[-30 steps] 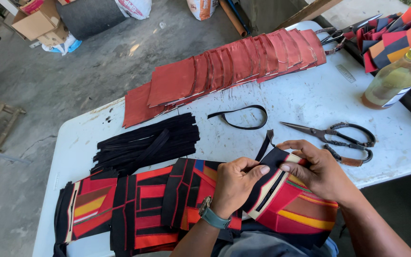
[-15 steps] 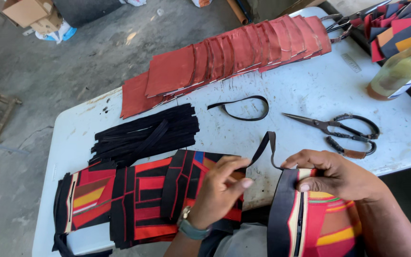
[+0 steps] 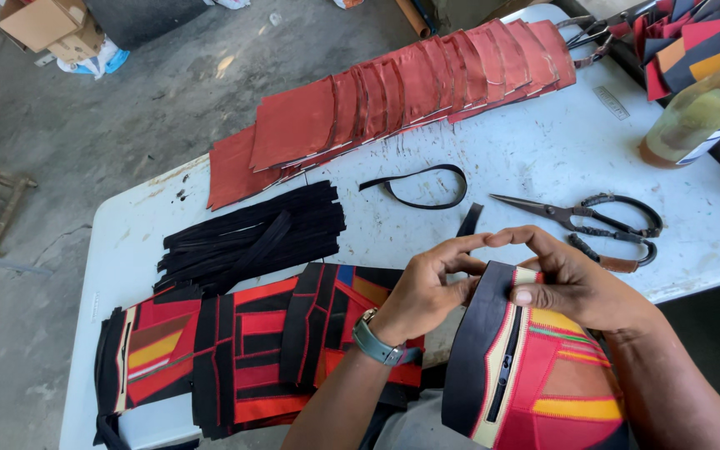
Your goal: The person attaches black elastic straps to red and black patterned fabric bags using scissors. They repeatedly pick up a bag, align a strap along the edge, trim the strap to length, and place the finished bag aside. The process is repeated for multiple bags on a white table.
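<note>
Hands meet at the counter's near edge: the left hand [image 3: 427,287] and the right hand [image 3: 572,279] both pinch the top of a patchwork zipper pouch [image 3: 535,371], fingers [image 3: 535,293] clenched on its black trim. Judging by the row of finished patchwork panels [image 3: 235,350] along the near left edge, some pieces are done; the black strips [image 3: 252,237] and red leather pieces [image 3: 393,92] suggest more remain. Scissors [image 3: 585,221] lie near the right edge of the white counter [image 3: 543,150], above a bare concrete floor [image 3: 127,108].

Scissors [image 3: 591,223] right of strips [image 3: 252,240] — on table [image 3: 543,150]
</note>
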The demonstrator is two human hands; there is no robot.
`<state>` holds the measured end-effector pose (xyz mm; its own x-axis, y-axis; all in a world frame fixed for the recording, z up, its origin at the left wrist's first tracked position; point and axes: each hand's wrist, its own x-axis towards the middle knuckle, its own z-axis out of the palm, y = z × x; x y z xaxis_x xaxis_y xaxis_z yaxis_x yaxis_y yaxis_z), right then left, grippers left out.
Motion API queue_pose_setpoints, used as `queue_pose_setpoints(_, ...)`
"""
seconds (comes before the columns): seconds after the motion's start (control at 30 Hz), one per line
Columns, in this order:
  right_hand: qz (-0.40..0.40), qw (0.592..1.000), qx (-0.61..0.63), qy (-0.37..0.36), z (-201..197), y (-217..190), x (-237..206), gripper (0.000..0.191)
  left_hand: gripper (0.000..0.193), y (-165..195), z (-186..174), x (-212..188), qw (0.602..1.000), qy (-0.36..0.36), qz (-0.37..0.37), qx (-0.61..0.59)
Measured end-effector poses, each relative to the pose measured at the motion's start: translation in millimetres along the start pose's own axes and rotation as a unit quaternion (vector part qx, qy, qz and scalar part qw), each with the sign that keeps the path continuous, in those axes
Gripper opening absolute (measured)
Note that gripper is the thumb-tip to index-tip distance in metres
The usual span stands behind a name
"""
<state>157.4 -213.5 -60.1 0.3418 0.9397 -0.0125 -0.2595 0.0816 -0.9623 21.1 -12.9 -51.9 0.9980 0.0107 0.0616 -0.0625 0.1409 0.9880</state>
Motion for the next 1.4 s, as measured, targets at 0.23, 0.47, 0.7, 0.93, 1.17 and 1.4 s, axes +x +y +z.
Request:
queue_pose_setpoints(0.23, -0.098, 0.989, 0.085, 0.065, -63.7, 8.4, -44.6, 0.082, 0.027, -1.7, -9.9, 5.4, 0.910, 0.188, 0.081, 0.361)
queue_pose_setpoints(0.47, -0.276, 0.947, 0.060, -0.154, -167.3, 4.9, -57.1, 0.064, 0.012, -3.0, -20.6, 0.8, 0.839, 0.072, 0.095, 0.531)
queue_pose_setpoints(0.7, -0.283, 0.954, 0.084, -0.057, -152.4, 11.8, -81.4, 0.062, 0.026, -24.9, 20.3, 31.8, 0.760, -0.079, 0.283, 0.579)
queue_pose_setpoints(0.93, -0.289, 0.948, 0.119, 0.055, -121.1, 10.2, -84.1, 0.066, 0.011, -57.5, 53.0, 75.3, 0.650, -0.255, 0.239, 0.675)
queue_pose_setpoints(1.17, -0.162, 0.962, 0.187, 0.116, -104.2, 21.6, -70.8, 0.064, 0.005, -49.3, 26.5, 63.0, 0.679, -0.152, 0.284, 0.659)
queue_pose_setpoints(1.4, -0.072, 0.984, 0.062, 0.153, -52.1, 16.2, -31.1, 0.031, 0.019, 6.7, 3.6, 20.2, 0.983, 0.174, 0.039, -0.042)
